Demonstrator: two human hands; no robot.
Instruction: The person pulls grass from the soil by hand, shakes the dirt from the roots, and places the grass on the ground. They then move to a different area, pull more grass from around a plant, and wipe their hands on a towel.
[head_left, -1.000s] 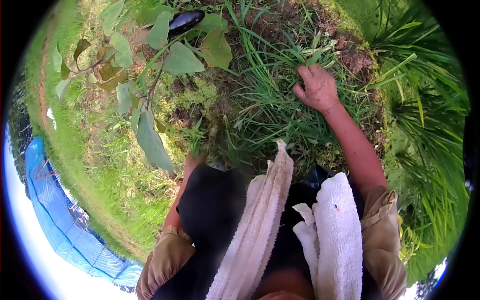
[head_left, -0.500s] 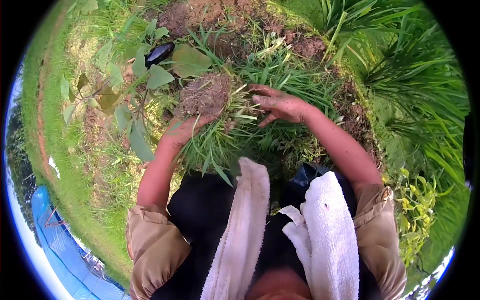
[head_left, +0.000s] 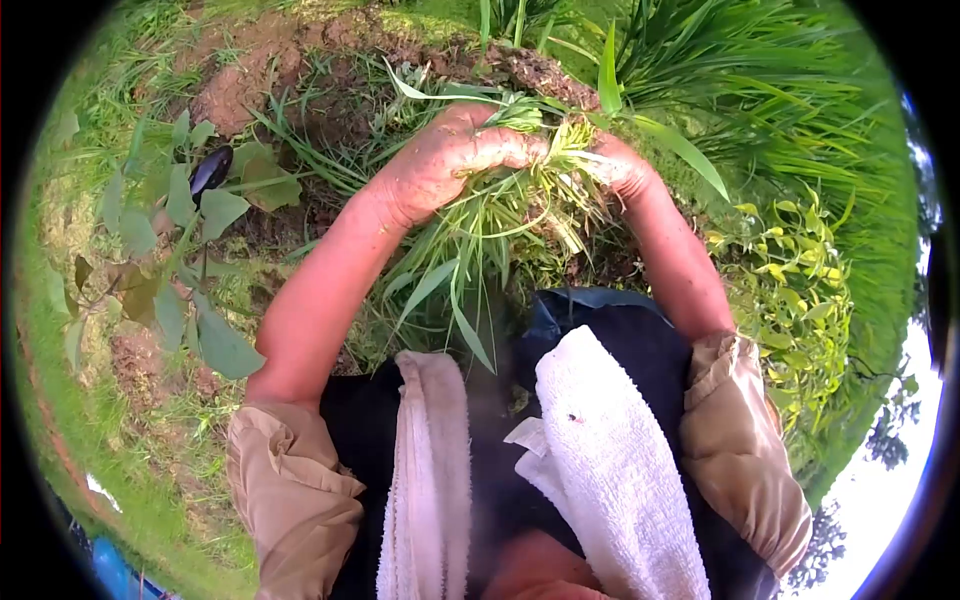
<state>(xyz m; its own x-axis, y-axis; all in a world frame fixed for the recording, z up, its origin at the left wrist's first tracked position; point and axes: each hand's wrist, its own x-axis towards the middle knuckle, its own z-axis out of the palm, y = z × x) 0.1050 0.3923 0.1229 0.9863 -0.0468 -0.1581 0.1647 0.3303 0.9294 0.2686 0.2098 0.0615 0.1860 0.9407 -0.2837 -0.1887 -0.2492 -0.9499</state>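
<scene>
My left hand [head_left: 450,160] is closed round a clump of grass [head_left: 500,205], its blades hanging down below the fingers. On the clump's right side, my right hand [head_left: 618,165] presses against the cut-looking stems, its fingertips partly hidden by them. A brown lump of soil [head_left: 545,75] lies just above and between the two hands; whether it is joined to the clump cannot be made out.
A dark purple eggplant [head_left: 210,172] hangs among broad leaves [head_left: 222,212] at the left. Tall green blades [head_left: 740,85] stand at the upper right, and a yellow-green leafy plant [head_left: 790,265] grows beside my right arm. A white towel [head_left: 620,450] hangs over my chest.
Both hands have moved up and to the right in relation to the eggplant plant, bringing the clump along. The soil lump has turned away, and my left hand now grips the blades from above.
</scene>
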